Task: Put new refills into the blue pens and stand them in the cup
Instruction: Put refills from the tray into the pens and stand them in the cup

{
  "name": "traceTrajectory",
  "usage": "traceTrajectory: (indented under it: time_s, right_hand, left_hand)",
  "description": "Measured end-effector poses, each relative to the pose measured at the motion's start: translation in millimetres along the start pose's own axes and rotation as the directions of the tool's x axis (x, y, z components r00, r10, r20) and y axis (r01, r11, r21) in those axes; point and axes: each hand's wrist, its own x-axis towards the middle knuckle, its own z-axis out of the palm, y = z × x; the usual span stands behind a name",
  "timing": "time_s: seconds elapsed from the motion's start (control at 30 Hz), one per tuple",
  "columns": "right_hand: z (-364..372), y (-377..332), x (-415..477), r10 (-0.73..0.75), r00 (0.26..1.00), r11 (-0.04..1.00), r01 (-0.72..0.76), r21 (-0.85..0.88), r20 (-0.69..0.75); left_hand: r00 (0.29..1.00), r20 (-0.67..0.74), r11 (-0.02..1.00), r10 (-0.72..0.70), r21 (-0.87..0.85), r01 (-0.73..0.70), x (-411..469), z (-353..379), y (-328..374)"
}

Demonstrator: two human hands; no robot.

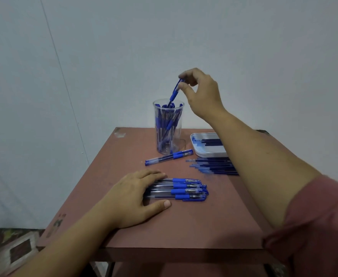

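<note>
Above the clear cup (168, 136), at the far middle of the table (184, 226), the right hand (202, 94) pinches a blue pen (175, 90) by its upper end between thumb and forefinger. The pen tilts, with its lower end just inside the cup's mouth. Many more blue pens stand in the cup, leaning against one another.

Just near of the cup's base a single pen (169, 156) lies flat on the table, angled from near-left to far-right.

Nearer still, the left hand (132, 196) rests flat with straight fingers on the left ends of a row of pens (186, 189) lying side by side, its thumb spread on the table beside them.

Right of the cup sits a white tray (199, 148) holding a few dark refills (212, 142). A loose pile of refills (216, 166) lies on the table just near of the tray, partly hidden by the right forearm.

A dull red sleeve (313, 226) shows at the near right. A patterned floor (14, 250) shows at the near left.
</note>
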Motion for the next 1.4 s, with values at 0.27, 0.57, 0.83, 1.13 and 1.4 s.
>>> traceTrajectory:
  time_s: [0.27,0.57,0.83,1.13,1.4]
  right_hand:
    - [22.1,14.1,-25.2,0.052,0.967,0.990,-0.018,-0.137,0.249]
    - [0.7,25.6,-63.8,-0.031,0.983,0.988,0.057,-0.141,0.181]
    - [-1.3,54.4,-99.1,0.152,0.790,0.910,0.123,-0.397,0.594]
    - [13.3,52.7,-96.9,0.157,0.751,0.857,0.220,-0.467,0.642]
    - [9.6,38.1,-96.0,0.106,0.772,0.890,0.208,-0.406,0.627]
  left_hand:
    - [1.000,-0.010,1.000,0.013,-0.006,-0.013,1.1,1.3,-3.3]
    - [1.000,-0.018,1.000,0.017,-0.019,-0.017,1.4,2.0,-4.6]
    - [0.999,-0.038,0.999,0.025,-0.023,-0.026,2.2,3.0,-3.9]
    - [0.998,-0.051,0.999,0.037,-0.021,-0.038,2.8,3.8,-4.7]
    - [0.986,-0.152,0.998,0.065,0.027,-0.061,2.3,-0.8,0.0]
